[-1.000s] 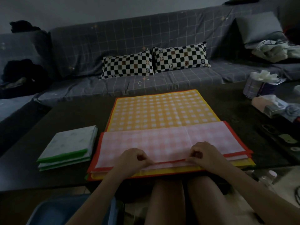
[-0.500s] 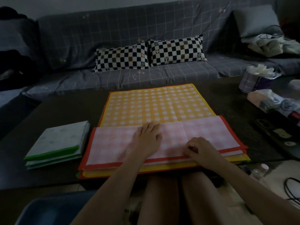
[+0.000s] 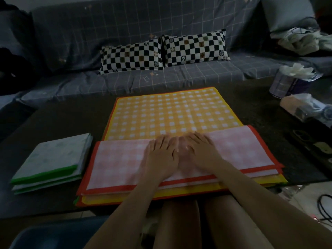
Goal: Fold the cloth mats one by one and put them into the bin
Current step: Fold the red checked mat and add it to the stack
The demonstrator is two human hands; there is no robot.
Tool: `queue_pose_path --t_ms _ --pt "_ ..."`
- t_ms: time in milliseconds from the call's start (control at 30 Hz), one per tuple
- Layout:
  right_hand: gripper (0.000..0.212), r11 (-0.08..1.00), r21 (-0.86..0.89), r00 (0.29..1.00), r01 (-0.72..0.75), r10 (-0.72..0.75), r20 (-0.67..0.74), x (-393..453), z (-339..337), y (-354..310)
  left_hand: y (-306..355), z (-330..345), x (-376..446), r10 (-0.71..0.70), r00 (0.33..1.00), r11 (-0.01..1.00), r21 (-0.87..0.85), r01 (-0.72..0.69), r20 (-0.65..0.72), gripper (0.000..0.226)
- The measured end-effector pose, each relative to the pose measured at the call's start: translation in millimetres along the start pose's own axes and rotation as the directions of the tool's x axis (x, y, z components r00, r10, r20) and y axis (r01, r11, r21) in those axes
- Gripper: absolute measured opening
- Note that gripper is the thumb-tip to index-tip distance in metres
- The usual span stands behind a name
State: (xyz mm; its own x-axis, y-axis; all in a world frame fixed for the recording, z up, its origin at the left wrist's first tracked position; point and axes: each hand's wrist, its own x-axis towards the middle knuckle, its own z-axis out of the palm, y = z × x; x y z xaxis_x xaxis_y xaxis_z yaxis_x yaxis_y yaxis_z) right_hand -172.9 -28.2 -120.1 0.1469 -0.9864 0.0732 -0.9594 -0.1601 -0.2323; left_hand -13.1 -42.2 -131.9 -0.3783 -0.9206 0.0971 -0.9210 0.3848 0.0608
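A pink checked mat with a red border [image 3: 239, 150] lies folded in half along the near edge of the dark table [image 3: 59, 119]. It rests on a spread yellow checked mat [image 3: 170, 112] and further mats under that. My left hand [image 3: 159, 155] and my right hand [image 3: 203, 151] lie flat side by side on the middle of the pink mat, fingers straight and pointing away. A folded green-edged mat [image 3: 50, 159] sits on the table to the left. The dark blue bin [image 3: 53, 234] shows at the lower left, below the table edge.
A grey checked sofa [image 3: 143, 42] with two black-and-white checkered cushions [image 3: 161, 51] runs behind the table. Tissue packs [image 3: 294, 78] and small clutter occupy the table's right side. My knees are under the near edge, and a black cable [image 3: 323, 205] lies on the floor at right.
Both hands let go of the pink mat's near edge. The left went flat on the mat first, then the right opened and moved beside it at the centre.
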Motion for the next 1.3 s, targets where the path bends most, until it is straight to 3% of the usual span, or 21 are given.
queue_pose_path --t_ms 67,200,467,767,867,967,1100,1200,1300 --pt "0.072 0.997 -0.078 1.000 0.010 -0.009 0.007 -2.7 5.9 3.8 -0.2 0.6 -0.3 0.003 1.000 1.000 0.007 -0.003 -0.001 0.077" --pt "0.057 0.987 -0.100 0.990 -0.129 0.134 0.042 -4.5 6.9 27.3 -1.8 -0.8 -0.1 0.008 1.000 0.999 0.038 -0.008 -0.002 0.054" --pt "0.063 0.918 -0.153 0.927 -0.366 0.374 0.026 -17.8 -19.0 84.9 -0.7 -6.1 -0.8 0.001 1.000 1.000 0.031 -0.002 0.030 0.054" --pt "0.064 0.905 -0.142 0.911 -0.401 0.411 0.046 -18.1 -26.0 82.2 1.8 -11.0 -3.1 -0.012 1.000 1.000 0.008 0.012 0.029 0.053" --pt "0.058 0.923 -0.111 0.926 -0.369 0.375 0.040 -17.7 -25.9 71.4 2.0 -10.8 -5.1 -0.008 1.000 1.000 0.002 0.008 0.021 0.053" --pt "0.054 0.970 -0.041 0.971 -0.239 0.240 0.003 -10.5 -20.8 42.4 2.4 -8.9 -4.3 -0.005 1.000 1.000 -0.005 0.005 0.017 0.054" --pt "0.052 0.995 0.096 0.999 -0.034 0.034 0.009 5.7 -5.7 -0.2 1.8 -5.1 -3.8 -0.015 1.000 1.000 0.014 0.015 -0.002 0.081" --pt "0.086 0.998 0.063 1.000 0.012 -0.012 -0.007 8.1 4.1 -4.5 -0.1 -2.3 -2.4 0.004 1.000 1.000 -0.004 -0.004 -0.001 0.083" --pt "0.092 0.997 -0.062 0.999 0.042 -0.043 -0.018 5.7 7.9 -4.2 -4.1 -4.7 -4.2 0.010 1.000 1.000 -0.013 -0.010 0.005 0.079"
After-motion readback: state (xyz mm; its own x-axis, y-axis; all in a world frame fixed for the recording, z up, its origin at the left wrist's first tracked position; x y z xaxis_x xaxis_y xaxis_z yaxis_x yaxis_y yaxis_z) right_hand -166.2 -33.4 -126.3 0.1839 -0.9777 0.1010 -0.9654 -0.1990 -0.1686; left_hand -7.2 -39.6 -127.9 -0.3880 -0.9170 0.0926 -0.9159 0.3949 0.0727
